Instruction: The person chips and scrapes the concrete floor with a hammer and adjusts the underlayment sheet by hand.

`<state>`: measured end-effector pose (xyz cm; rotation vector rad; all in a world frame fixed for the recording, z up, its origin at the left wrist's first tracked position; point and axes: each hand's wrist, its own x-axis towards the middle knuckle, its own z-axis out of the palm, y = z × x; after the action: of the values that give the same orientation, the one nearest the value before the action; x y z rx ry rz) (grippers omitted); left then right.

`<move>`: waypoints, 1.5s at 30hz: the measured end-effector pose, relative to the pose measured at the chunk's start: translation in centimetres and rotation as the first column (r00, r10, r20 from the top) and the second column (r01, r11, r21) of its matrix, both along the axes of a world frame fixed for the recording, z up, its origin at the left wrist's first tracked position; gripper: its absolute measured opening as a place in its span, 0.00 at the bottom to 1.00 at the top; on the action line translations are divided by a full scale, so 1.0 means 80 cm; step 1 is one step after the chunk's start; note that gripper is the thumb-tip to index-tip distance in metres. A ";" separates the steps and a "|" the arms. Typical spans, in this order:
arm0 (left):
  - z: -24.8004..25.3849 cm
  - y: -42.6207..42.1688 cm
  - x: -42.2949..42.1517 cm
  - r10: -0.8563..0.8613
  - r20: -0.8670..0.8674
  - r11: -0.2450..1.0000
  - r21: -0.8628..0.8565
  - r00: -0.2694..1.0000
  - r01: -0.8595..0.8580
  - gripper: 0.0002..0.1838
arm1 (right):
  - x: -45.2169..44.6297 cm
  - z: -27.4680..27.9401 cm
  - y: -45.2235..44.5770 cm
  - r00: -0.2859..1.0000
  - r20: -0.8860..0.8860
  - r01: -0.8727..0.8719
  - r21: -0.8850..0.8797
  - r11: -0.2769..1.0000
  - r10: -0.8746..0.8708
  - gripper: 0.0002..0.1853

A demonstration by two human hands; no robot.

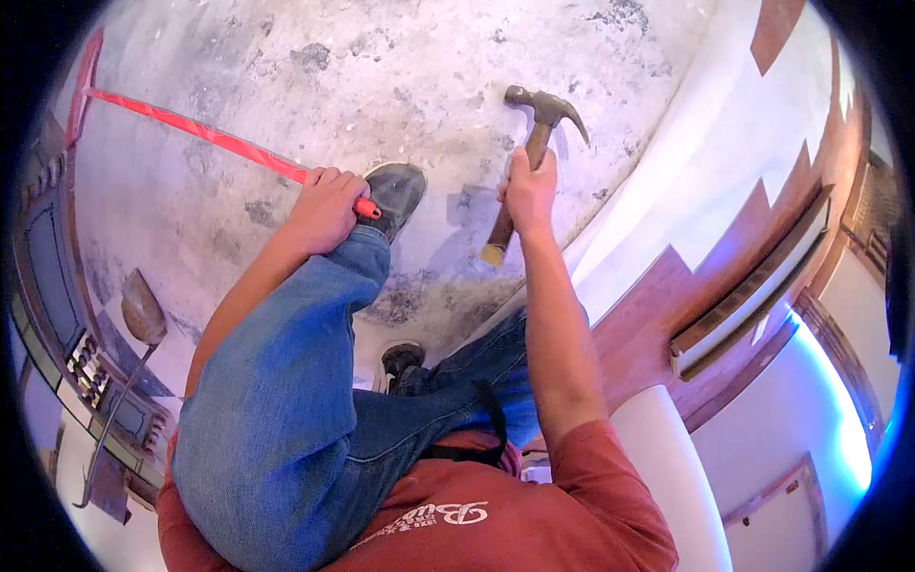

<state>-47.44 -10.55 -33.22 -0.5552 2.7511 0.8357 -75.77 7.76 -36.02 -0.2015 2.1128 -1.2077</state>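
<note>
My left hand [324, 212] is wrapped round the near end of a long red handle [210, 136], close beside my dark shoe [394, 193]. At its far end the handle meets a red crosspiece [84, 91] at the left edge of the view; what tool it belongs to I cannot tell. In my right hand [530, 195] is a claw hammer [543, 107], gripped midway along its wooden handle. The dark metal head points away from me, held over the stained grey-white floor, and the handle's pale butt end sticks out below my fist.
A trowel-like tool [143, 310] with a long thin rod lies at the left. Dark panelled furniture [52, 257] runs along that side. To the right is a white surface with jagged reddish-brown edges [658, 286], and a long wooden-edged slot [753, 286] beyond it.
</note>
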 end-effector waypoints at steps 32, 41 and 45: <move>-0.004 0.002 0.009 0.029 -0.001 0.999 0.027 1.000 -0.029 0.15 | 0.018 0.026 -0.080 0.987 0.095 0.142 -0.158 0.977 -0.128 0.15; -0.002 -0.003 0.006 0.030 0.016 0.998 0.054 0.999 -0.030 0.12 | 0.013 0.037 -0.087 0.995 0.073 0.073 -0.108 0.992 -0.065 0.10; -0.001 -0.006 0.006 0.017 0.048 0.999 0.041 0.999 -0.019 0.13 | 0.028 -0.035 -0.077 0.970 -0.213 0.109 -0.054 0.993 -0.118 0.12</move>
<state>-46.97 -11.01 -33.30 -0.5858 2.6832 0.8701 -73.53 1.59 -38.78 -0.2427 2.3145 -1.3499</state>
